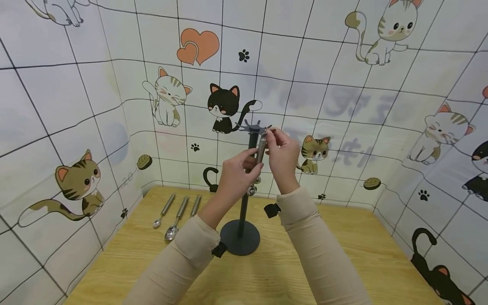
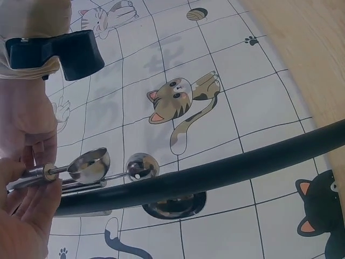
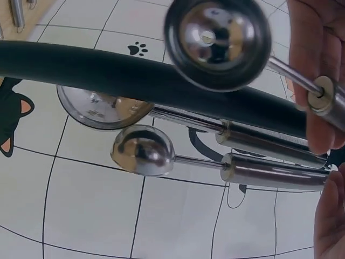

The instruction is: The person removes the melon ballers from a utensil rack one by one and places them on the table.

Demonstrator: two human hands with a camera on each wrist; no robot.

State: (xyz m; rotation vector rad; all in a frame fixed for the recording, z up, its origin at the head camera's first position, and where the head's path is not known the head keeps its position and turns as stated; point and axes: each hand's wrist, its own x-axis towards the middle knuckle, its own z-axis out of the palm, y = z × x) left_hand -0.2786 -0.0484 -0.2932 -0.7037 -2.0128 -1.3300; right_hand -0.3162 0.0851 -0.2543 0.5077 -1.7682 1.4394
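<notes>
My left hand point(image 1: 240, 171) grips the metal handle of a measuring spoon point(image 1: 261, 149), holding it upright with its bowl down beside the dark stand point(image 1: 244, 212). At the handle's top end, the thumb and fingers of my right hand point(image 1: 283, 154) pinch it right by the stand's hooked top ring point(image 1: 254, 128). The spoon's round bowl point(image 2: 89, 166) shows in the left wrist view, near the pole. In the right wrist view, a smaller-looking spoon point(image 3: 143, 151) and a wide-bowled spoon point(image 3: 105, 108) hang behind the pole.
Three metal measuring spoons lie on the wooden table point(image 1: 324, 250) left of the stand: a small one point(image 1: 164, 211), a larger one point(image 1: 177, 220) and one point(image 1: 195, 206) partly behind my left sleeve. A cat-patterned, gridded wall covering point(image 1: 274, 93) surrounds the table.
</notes>
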